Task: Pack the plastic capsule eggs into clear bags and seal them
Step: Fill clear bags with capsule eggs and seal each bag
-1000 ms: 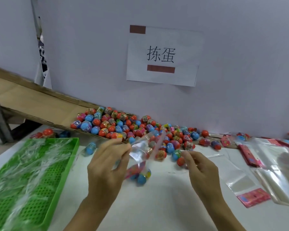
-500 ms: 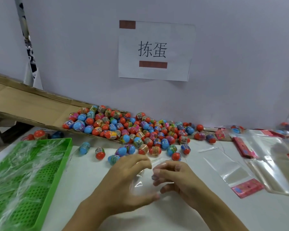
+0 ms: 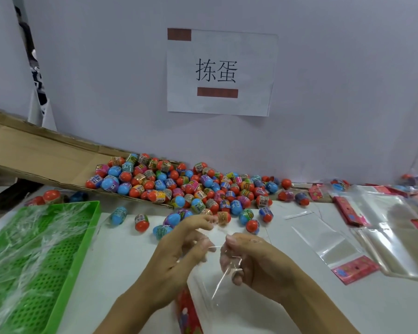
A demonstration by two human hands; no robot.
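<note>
A heap of red, blue and purple capsule eggs (image 3: 193, 186) lies against the back wall, spilling off a cardboard ramp (image 3: 41, 153). Both hands hold one clear bag (image 3: 210, 288) with a red printed header just above the white table. My left hand (image 3: 179, 251) pinches the bag's upper edge on the left. My right hand (image 3: 253, 259) pinches the same edge on the right, fingers curled into the film. No egg shows inside this bag.
A green perforated tray (image 3: 34, 256) covered in crinkled film sits at the left. Flat clear bags with red headers (image 3: 333, 244) and a clear stack (image 3: 393, 235) lie at the right. Loose eggs (image 3: 141, 222) dot the table ahead of my hands.
A second ago my left hand held up a bag with eggs inside. That bag is out of sight now, and both hands have come together low on a flat bag.
</note>
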